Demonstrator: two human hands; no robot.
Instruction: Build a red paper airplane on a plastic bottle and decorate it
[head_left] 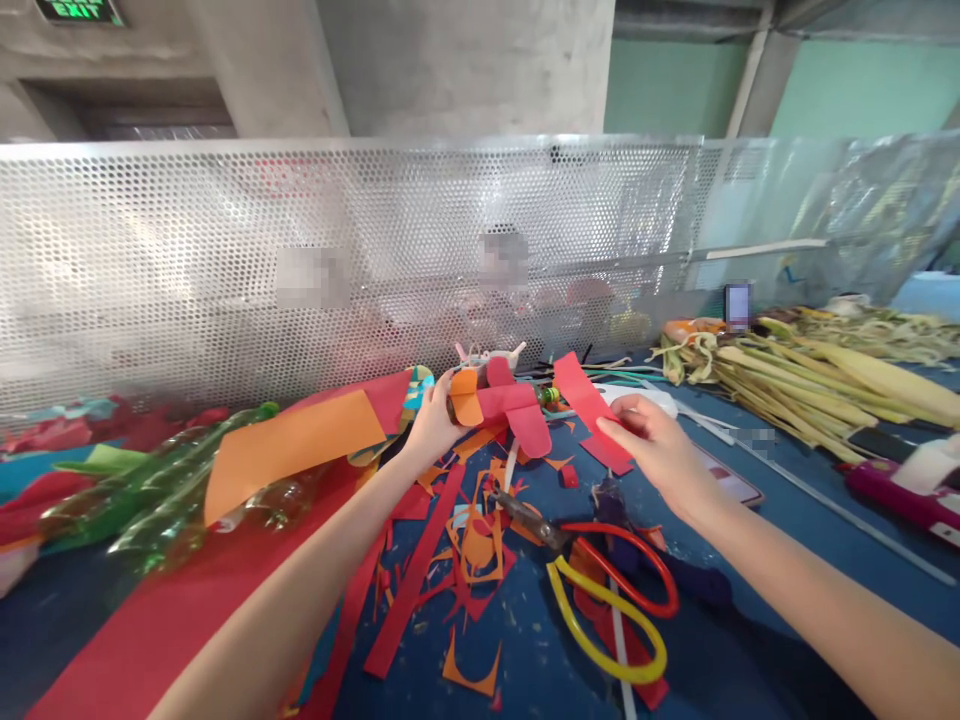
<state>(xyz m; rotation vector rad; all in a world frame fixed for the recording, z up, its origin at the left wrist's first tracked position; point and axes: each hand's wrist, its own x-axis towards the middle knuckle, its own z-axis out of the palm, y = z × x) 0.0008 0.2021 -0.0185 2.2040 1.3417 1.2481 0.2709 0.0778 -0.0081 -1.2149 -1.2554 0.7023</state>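
My left hand [437, 420] is closed round a red and orange paper piece [491, 402] with rounded flaps; whether a bottle lies inside it I cannot tell. Just beyond its right end shows a green-and-yellow bottle neck [551, 395]. Between the thumb and fingers of my right hand [649, 440] is a red paper strip [581, 392], held tilted. Below the hands lie scissors [551, 535] with one red and one yellow handle loop. Orange and red paper offcuts [478, 545] are scattered around their blades.
Green plastic bottles [176, 490] and a large orange sheet [292, 445] lie at left over red paper [176, 625]. At right are dried husks [810, 385], a phone lying flat [731, 475] and a magenta glue-tape holder [900, 495]. A perforated metal screen [420, 240] stands behind.
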